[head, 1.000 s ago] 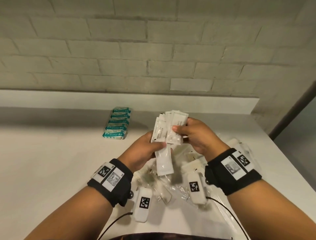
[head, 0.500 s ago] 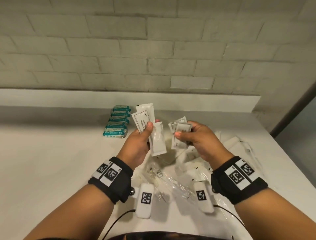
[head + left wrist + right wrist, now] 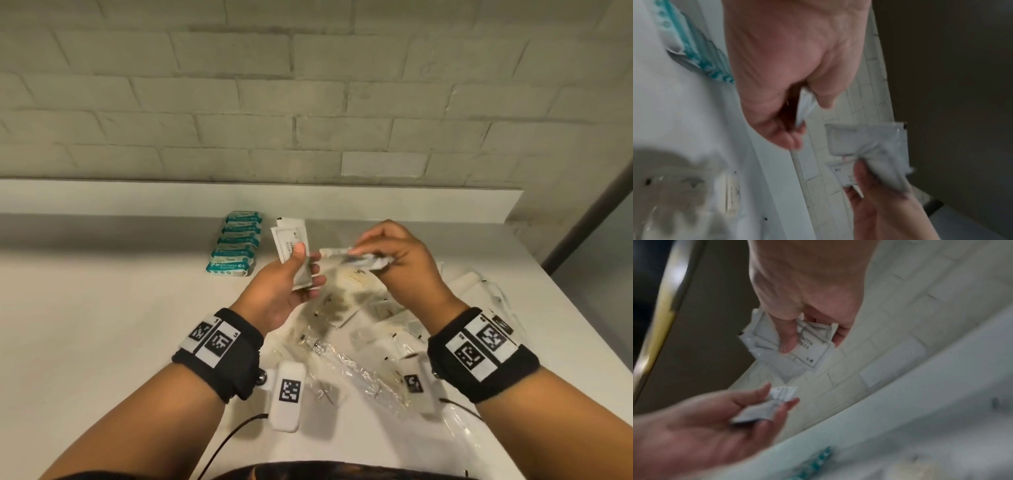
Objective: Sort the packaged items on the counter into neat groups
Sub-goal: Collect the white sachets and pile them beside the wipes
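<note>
Two hands raised above counter. Loose clear and white packets scattered nearest, under wrists. Left hand at 10 o'clock of scatter: white sachets pinched upright between thumb and fingers. Right hand at 1 o'clock: second sachet bunch gripped flat by curled fingers, ends close to left fingertips, contact unclear. Teal packs lined in neat row at 11 o'clock, farther back. Brick wall behind.
</note>
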Motion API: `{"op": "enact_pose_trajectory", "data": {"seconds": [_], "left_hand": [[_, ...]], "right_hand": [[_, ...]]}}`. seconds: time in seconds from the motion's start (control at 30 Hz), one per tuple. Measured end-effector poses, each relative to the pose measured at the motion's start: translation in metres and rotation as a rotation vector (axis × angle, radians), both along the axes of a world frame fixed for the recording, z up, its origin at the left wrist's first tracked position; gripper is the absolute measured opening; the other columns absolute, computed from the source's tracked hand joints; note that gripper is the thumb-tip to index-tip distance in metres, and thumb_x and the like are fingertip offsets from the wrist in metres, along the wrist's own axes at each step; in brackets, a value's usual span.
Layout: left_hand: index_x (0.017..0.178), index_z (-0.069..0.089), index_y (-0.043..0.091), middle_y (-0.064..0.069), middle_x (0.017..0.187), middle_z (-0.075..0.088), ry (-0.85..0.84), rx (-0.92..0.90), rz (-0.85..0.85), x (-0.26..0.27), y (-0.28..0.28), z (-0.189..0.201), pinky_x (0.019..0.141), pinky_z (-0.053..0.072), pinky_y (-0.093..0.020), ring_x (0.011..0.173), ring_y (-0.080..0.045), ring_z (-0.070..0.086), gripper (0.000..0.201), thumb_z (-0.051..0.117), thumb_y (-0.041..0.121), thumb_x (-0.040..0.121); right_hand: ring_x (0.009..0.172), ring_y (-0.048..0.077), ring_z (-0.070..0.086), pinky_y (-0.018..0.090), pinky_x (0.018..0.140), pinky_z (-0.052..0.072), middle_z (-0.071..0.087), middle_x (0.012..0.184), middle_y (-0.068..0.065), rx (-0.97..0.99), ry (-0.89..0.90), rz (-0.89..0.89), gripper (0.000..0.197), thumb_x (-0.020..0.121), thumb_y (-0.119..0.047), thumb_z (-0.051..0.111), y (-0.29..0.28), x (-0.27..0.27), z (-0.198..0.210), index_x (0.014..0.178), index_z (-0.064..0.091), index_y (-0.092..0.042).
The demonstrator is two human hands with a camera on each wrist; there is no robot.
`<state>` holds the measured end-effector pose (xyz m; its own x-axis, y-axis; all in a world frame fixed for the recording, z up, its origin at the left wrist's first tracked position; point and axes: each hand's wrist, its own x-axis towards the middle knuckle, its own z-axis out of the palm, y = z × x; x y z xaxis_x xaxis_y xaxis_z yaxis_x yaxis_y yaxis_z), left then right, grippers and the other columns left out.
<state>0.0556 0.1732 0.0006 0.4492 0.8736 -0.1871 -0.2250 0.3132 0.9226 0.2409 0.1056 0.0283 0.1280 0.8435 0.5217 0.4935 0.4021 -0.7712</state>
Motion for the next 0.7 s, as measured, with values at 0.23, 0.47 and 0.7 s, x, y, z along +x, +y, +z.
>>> {"op": "enact_pose_trajectory", "data": {"seconds": [0.23, 0.47, 0.7], "left_hand": [[0.114, 0.061, 0.007, -0.012, 0.105, 0.072, -0.008, 0.034, -0.054, 0.0, -0.005, -0.001, 0.088, 0.055, -0.041, 0.095, -0.027, 0.07, 0.036, 0.058, -0.013, 0.084], [0.098, 0.065, 0.013, -0.012, 0.102, 0.072, 0.095, 0.156, 0.063, -0.002, 0.002, -0.002, 0.074, 0.058, -0.033, 0.087, -0.023, 0.072, 0.027, 0.063, -0.009, 0.083], [0.109, 0.065, 0.014, -0.013, 0.11, 0.071, -0.003, 0.201, -0.099, 0.008, -0.008, 0.007, 0.086, 0.055, -0.039, 0.1, -0.027, 0.068, 0.035, 0.06, -0.01, 0.085]], "right_hand": [[0.088, 0.013, 0.049, 0.027, 0.074, 0.038, 0.061, 0.086, -0.004, 0.117, -0.595, -0.02, 0.033, 0.081, -0.007, 0.053, -0.007, 0.01, -0.032, 0.094, 0.078, -0.024], [0.08, 0.011, 0.064, 0.033, 0.07, 0.052, 0.067, 0.09, 0.0, -0.493, 0.12, 0.005, 0.013, 0.092, -0.012, 0.059, -0.012, 0.012, 0.001, 0.104, 0.06, -0.015], [0.087, 0.023, 0.069, 0.036, 0.076, 0.054, 0.072, 0.096, 0.01, -0.527, 0.33, 0.129, 0.026, 0.085, 0.0, 0.066, 0.006, -0.004, 0.011, 0.108, 0.064, -0.011]]}}
